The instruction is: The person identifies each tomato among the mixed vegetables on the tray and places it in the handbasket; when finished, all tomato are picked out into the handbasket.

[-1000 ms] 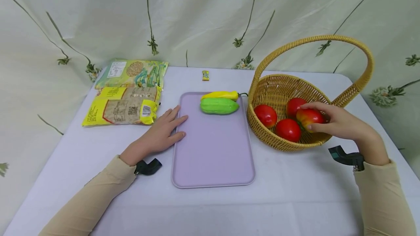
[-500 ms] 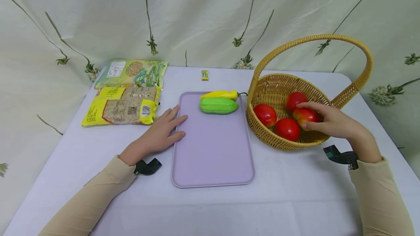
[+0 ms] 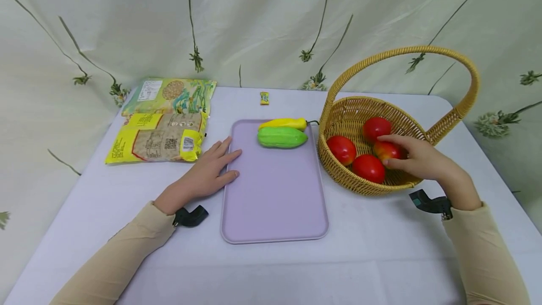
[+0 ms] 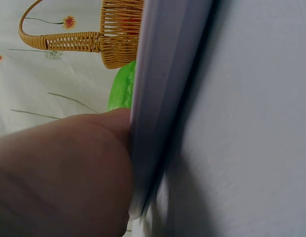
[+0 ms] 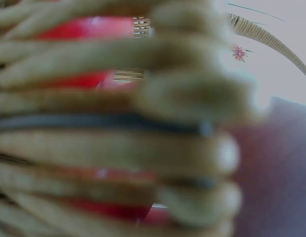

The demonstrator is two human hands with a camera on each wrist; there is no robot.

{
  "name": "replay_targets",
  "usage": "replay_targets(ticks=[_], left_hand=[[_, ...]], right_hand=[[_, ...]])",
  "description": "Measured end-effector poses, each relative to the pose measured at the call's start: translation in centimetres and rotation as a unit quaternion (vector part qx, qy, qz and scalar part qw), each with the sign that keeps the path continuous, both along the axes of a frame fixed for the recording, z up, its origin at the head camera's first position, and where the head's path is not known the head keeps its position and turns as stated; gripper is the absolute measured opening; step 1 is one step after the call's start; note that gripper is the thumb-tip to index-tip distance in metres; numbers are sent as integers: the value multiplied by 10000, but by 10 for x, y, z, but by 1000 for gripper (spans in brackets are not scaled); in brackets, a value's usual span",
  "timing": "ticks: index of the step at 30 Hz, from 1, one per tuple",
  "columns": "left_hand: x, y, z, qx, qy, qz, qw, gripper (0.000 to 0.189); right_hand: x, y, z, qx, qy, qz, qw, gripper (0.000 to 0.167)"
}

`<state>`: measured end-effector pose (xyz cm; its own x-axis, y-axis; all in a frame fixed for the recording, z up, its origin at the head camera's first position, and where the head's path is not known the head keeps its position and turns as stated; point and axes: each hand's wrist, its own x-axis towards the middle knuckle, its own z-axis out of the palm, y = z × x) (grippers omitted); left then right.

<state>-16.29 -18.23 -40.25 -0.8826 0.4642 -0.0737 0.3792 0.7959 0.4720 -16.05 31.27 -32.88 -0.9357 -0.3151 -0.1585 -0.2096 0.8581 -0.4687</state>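
Inside the wicker basket (image 3: 345,180), my right hand (image 3: 417,156) holds a red and yellow apple (image 3: 386,151), thumb on the near side and fingers over the top. Three glossy red fruits, including a red fruit (image 3: 341,149) at the left, lie around it. In the right wrist view, blurred basket weave (image 5: 108,153) hides most of the hand's work. My left hand (image 3: 210,168) rests with spread fingers on the left edge of a lilac tray (image 3: 275,201). At the tray's far end lie a yellow pepper (image 3: 283,123) and a light green ribbed gourd (image 3: 282,137).
A yellow bag of grain (image 3: 158,138) and a green packet (image 3: 171,95) lie at the back left. A small yellow wrapped candy (image 3: 264,98) sits behind the tray. The basket's tall handle (image 3: 402,52) arches over its opening, and a floral curtain hangs behind the table.
My right hand has moved left within the basket with the apple. The red fruit at the back has shifted left and slightly away. My left hand has stayed on the tray.
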Motion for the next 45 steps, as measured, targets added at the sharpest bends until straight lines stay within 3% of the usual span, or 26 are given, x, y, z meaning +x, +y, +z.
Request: replay_targets(ticks=[32,45], left_hand=[[2,-1,-2,95,148,-63,9998,60],[0,0,2,-100,-17,-14,9999,62]], right_hand=[[-1,-1,-1,123,-119,18,9999,62],[0,-1,3,131,-195,-103,9997,61]])
